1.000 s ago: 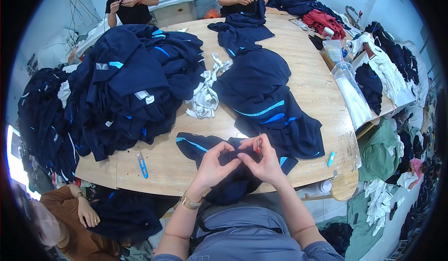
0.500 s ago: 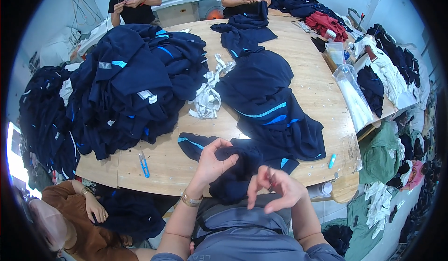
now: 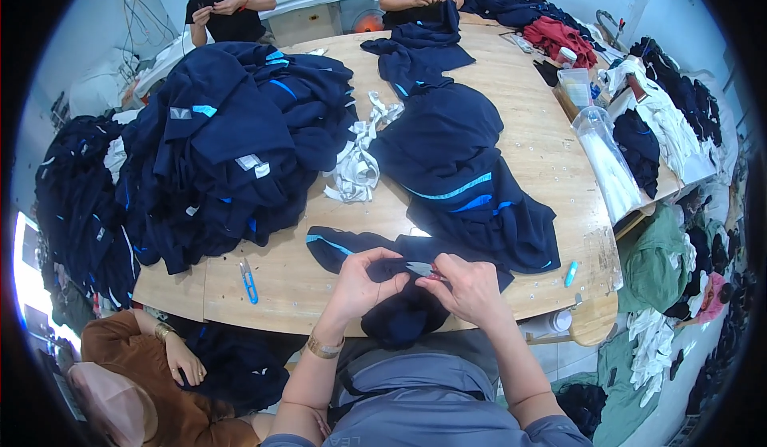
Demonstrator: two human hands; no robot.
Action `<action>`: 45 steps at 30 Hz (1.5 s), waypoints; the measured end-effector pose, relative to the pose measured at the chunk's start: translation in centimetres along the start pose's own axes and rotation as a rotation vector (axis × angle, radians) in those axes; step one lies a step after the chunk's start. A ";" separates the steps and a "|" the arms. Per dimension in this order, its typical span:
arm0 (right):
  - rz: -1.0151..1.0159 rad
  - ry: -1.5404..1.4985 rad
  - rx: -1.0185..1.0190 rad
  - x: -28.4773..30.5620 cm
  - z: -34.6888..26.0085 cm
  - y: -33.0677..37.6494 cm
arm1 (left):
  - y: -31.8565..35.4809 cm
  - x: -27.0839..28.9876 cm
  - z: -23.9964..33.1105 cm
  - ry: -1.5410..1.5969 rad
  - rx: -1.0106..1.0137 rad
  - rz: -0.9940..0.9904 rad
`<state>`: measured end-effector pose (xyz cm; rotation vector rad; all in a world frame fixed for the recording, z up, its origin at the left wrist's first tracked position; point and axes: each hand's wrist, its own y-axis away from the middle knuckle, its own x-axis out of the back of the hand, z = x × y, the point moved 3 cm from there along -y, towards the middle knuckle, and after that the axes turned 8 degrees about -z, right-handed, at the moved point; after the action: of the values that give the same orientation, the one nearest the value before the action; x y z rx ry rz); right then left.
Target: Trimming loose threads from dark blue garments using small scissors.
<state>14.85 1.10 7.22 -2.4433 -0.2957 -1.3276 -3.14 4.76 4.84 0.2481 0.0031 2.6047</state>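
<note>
Both your hands were pinched on the navy garment point(image 3: 399, 287) at the worktop point(image 3: 551, 151) edge, left hand point(image 3: 363, 283) bunching cloth, right hand point(image 3: 467, 287) gripping something small and red too. Half hung off; it could've slid down.

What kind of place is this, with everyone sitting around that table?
Probably a garment workshop: heaps of navy blue garments cover the round wooden table, blue thread snips lie at its edge, and several people handle clothing.
</note>
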 end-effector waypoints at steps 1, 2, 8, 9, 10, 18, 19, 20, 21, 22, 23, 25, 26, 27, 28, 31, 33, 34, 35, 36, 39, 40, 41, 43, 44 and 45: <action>0.001 0.039 0.014 0.0 0.0 0.0 | 0.0 0.0 0.0 -0.018 -0.006 0.012; 0.001 0.078 0.028 0.0 0.0 -0.1 | 0.0 -0.1 0.1 -0.016 -0.006 0.014; 0.008 0.169 0.091 0.1 -0.4 -0.5 | 0.4 -0.3 0.4 -0.088 -0.006 0.039; 0.007 0.170 0.091 0.1 -0.4 -0.5 | 0.4 -0.2 0.4 -0.087 -0.004 0.041; 0.005 0.178 0.102 0.2 -0.5 -0.5 | 0.5 -0.2 0.4 -0.086 -0.001 0.047; 0.009 0.191 0.118 0.4 -0.8 -0.5 | 0.7 0.0 0.5 -0.094 -0.001 0.053; 0.009 0.185 0.118 0.4 -0.8 -0.6 | 0.7 0.0 0.5 -0.099 -0.002 0.055; 0.010 0.180 0.118 0.4 -0.9 -0.6 | 0.7 0.0 0.5 -0.100 -0.002 0.054; 0.012 0.179 0.117 0.3 -0.8 -0.6 | 0.7 -0.2 0.6 -0.118 -0.012 0.063; 0.017 0.165 0.116 0.2 -0.7 -0.6 | 0.6 -0.3 0.7 -0.136 -0.022 0.072; 0.023 0.151 0.114 0.2 -0.5 -0.5 | 0.5 -0.5 0.8 -0.137 -0.022 0.070; 0.016 0.149 0.100 0.4 -0.4 -0.5 | 0.3 -0.7 1.0 -0.189 -0.040 0.061; 0.007 0.146 0.088 0.5 -0.4 -0.4 | 0.2 -0.8 1.0 -0.190 -0.039 0.057; 0.008 0.145 0.085 0.5 -0.2 -0.3 | 0.1 -0.9 1.1 -0.198 -0.056 0.059; 0.012 0.140 0.088 0.4 -0.1 -0.2 | 0.0 -0.9 1.1 -0.207 -0.073 0.060; 0.019 0.129 0.087 0.5 0.1 -0.2 | -0.2 -0.7 1.5 -0.193 -0.029 0.054; 0.019 0.121 0.089 0.6 0.2 -0.1 | 0.0 -0.8 1.4 -0.186 -0.032 0.039; 0.017 0.128 0.093 0.6 0.2 -0.1 | 0.1 -0.8 1.4 -0.179 -0.038 0.024; 0.015 0.135 0.097 0.6 0.2 -0.1 | 0.2 -0.7 1.4 -0.180 -0.036 0.028; 0.014 0.133 0.101 0.5 0.1 -0.1 | 0.3 -0.6 1.4 -0.179 -0.037 0.037; -0.003 0.131 0.118 0.4 -0.2 -0.4 | 0.3 -0.6 1.6 -0.168 -0.029 0.039; -0.003 0.141 0.116 0.5 -0.2 -0.4 | 0.2 -0.8 1.7 -0.157 -0.021 0.028; -0.003 0.151 0.113 0.6 -0.2 -0.4 | 0.3 -0.7 1.7 -0.156 -0.022 0.029; -0.009 0.146 0.132 0.2 -0.3 -0.7 | 0.6 -0.6 1.5 -0.178 -0.053 0.069; -0.017 0.139 0.152 0.1 -0.4 -0.7 | 0.5 -0.7 1.6 -0.175 -0.056 0.063; -0.019 0.136 0.147 0.4 -0.3 -0.7 | 0.4 -0.9 1.6 -0.195 -0.045 0.058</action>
<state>14.56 1.59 7.82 -2.2243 -0.3689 -1.4194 -2.27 3.90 6.29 0.4919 -0.1331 2.6229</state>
